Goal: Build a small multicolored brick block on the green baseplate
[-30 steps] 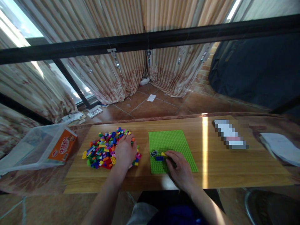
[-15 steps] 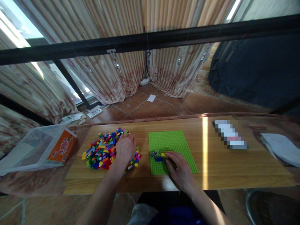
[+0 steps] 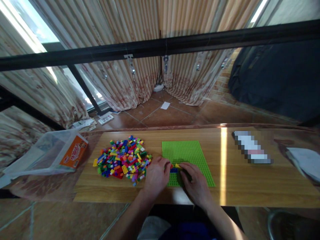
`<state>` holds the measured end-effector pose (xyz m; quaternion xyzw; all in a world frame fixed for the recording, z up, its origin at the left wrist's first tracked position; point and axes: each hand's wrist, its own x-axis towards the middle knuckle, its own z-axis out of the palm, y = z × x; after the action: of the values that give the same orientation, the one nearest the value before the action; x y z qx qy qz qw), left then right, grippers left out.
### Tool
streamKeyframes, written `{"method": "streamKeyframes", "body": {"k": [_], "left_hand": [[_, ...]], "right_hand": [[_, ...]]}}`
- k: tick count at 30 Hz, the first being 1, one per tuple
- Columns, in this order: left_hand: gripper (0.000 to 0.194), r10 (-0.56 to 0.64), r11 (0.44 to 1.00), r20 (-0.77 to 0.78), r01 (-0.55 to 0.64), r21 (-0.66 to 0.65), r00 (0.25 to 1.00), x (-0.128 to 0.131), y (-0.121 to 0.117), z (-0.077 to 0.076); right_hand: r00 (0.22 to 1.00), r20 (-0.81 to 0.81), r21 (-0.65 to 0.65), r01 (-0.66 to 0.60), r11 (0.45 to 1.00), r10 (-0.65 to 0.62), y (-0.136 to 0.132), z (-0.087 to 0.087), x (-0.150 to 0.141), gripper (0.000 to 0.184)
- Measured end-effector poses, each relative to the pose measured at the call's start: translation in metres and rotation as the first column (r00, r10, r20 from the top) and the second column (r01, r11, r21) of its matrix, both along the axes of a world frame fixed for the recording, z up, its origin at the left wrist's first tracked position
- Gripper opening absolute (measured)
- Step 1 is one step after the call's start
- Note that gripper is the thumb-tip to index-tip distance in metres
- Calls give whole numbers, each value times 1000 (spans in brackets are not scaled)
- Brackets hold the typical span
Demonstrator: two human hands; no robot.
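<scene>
Works over a few bricks on the near left part of a green baseplate (image 3: 185, 150), laid flat on a wooden table (image 3: 150, 139) in front of the lap. Has a dark blue brick (image 3: 173, 170) there, low between both hands; impossible to tell from this angle whether pressed onto the studs or merely resting. Just beside it, seems to pinch a small red piece (image 3: 171, 165) with the left hand (image 3: 157, 175), fingers bunched together over the plate's left edge. Touches a small yellow piece (image 3: 177, 165) just beyond the blue with the curled fingertips of the right hand (image 3: 196, 181), thumb set apart from forefinger; too small to tell whether gripped or only steadied.

Looks barely begun, judging by the layout: with only a few pieces in view on the plate, and studs bare across the far side and along the right. Leaves most bricks loose in a many-coloured heap (image 3: 125, 158) to the left.

Farther left, shows a clear plastic bin (image 3: 53, 146) with an orange label (image 3: 75, 151). To the right, includes a pixelated object (image 3: 252, 146) past a strip of sunlight. Behind, takes in a black rail (image 3: 150, 46) and pleated curtains (image 3: 142, 80).
</scene>
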<state>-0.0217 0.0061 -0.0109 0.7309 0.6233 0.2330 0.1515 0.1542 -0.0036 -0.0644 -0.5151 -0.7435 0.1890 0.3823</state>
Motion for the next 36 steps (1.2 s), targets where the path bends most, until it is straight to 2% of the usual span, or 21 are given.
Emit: {"method": "streamKeyframes", "body": {"k": [3,7,8,12,16,23,26,28,30,32,33,35,36], "left_hand": [[23,61,997,-29,-60,41,998,-15,10,6],[38,178,980,-154,-161,114,972,-63,41,13],[41,170,983,-200,-152,106,965,-76,50,14],[46,10,1000,-357,-18,-20,934,-118,77,18],[40,-72,996,-413,42,-81,908,-125,85,20],[27,-74,996,-376,50,-72,924,-116,82,21],[21,-67,998,-235,65,-18,970,-117,79,28],[22,-46,999,-41,46,4,998,-114,75,35],[26,-6,999,218,15,-36,976,-104,65,40],[30,68,990,492,2,-141,868,-88,52,40],[33,129,977,619,6,-212,774,-79,44,39],[40,260,931,760,53,-360,596,-59,29,33],[42,306,909,788,81,-408,533,-49,22,30]], "right_hand": [[1000,0,4,8,1000,-8,0,0,0,22],[1000,3,-1,17,1000,-17,0,-1,0,22],[1000,3,-1,16,1000,-16,0,-1,0,22],[1000,7,18,13,1000,-13,0,-2,0,23],[1000,-1,20,28,999,-28,1,-3,-1,22],[1000,-6,20,14,1000,-14,0,1,-1,24],[1000,-9,20,7,1000,-7,0,1,-1,24],[1000,-21,22,5,1000,-5,0,0,-2,24],[999,-40,16,7,1000,-7,0,0,-2,24],[997,-74,-11,20,1000,-20,-1,2,-1,24],[995,-99,-30,31,999,-34,-1,3,-1,24],[982,-169,-64,69,996,-79,0,11,-1,24],[972,-209,-80,89,993,-104,1,16,-2,24]]}}
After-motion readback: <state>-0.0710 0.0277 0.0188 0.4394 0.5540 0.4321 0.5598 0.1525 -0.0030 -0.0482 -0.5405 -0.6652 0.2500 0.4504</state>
